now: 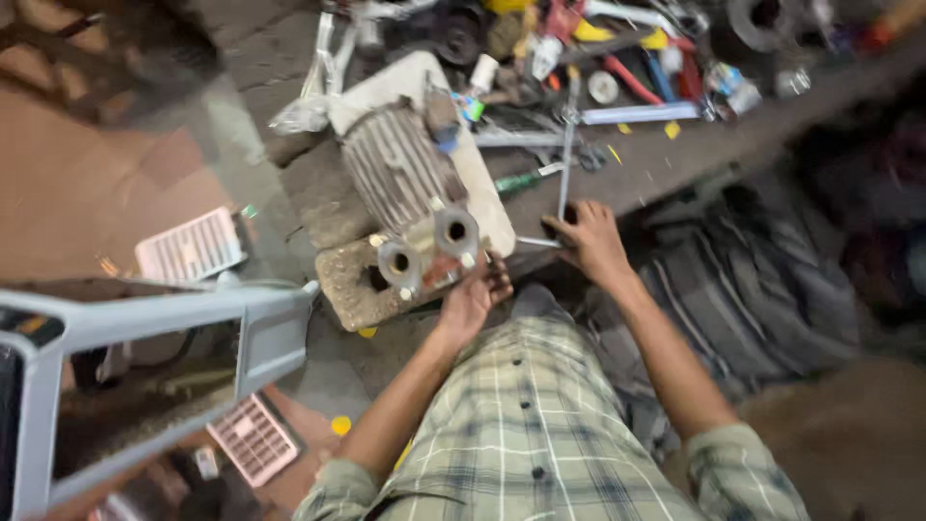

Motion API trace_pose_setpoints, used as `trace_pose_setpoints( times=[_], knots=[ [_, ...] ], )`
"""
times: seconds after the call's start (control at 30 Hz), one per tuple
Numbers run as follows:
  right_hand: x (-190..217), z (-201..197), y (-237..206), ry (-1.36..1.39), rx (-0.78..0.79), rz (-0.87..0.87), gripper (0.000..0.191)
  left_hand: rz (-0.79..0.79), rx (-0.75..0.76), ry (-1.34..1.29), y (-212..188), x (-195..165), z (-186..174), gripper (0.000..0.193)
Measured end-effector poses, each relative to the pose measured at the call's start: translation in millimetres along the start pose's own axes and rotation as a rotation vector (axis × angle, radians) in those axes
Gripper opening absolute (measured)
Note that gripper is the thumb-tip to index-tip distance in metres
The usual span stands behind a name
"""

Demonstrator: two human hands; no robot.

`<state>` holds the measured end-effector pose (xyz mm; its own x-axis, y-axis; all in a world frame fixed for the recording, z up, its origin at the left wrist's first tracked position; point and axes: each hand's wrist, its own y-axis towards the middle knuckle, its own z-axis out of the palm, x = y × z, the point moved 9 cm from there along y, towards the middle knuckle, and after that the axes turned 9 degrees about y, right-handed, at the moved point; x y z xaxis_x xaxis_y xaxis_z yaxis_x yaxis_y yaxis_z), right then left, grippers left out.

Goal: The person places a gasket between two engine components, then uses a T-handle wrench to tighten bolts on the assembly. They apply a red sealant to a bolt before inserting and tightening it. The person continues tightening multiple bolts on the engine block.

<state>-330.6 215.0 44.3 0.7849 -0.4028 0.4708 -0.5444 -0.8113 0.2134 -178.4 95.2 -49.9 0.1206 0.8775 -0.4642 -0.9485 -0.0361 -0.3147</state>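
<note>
One finned pump (pixel 410 183) on workbench edge; left hand (pixel 473 294) fingers open against it, right hand (pixel 586 239) gripped cross wrench (pixel 562 164); tool clutter (pixel 617 58) behind.

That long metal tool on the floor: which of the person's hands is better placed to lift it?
Probably the right hand: its fingers already rest on the near end of the long metal tool. The left hand is against the pump motor, farther from it.

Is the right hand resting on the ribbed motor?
No, the right hand grips a metal tool beside the motor.
</note>
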Motion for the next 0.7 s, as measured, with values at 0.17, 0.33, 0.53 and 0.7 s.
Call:
trace_pose_setpoints(
  times=[0.17, 0.33, 0.53, 0.7],
  knots=[
    [-19, 4, 17, 0.032, 0.105, -0.006, 0.076, 0.072, -0.297, 0.061, -5, 4, -10, 0.030],
    [-30, 0, 34, 0.081, 0.071, -0.129, 0.085, 0.167, -0.629, 0.176, -9, 7, -25, 0.027],
    [-38, 9, 41, 0.162, 0.149, -0.151, 0.085, 0.183, -0.629, 0.104, -6, 22, -32, 0.028],
    [-48, -2, 30, 0.245, 0.065, -0.172, 0.077, 0.249, -0.369, -0.011, 1, 32, -18, 0.022]
  ],
)
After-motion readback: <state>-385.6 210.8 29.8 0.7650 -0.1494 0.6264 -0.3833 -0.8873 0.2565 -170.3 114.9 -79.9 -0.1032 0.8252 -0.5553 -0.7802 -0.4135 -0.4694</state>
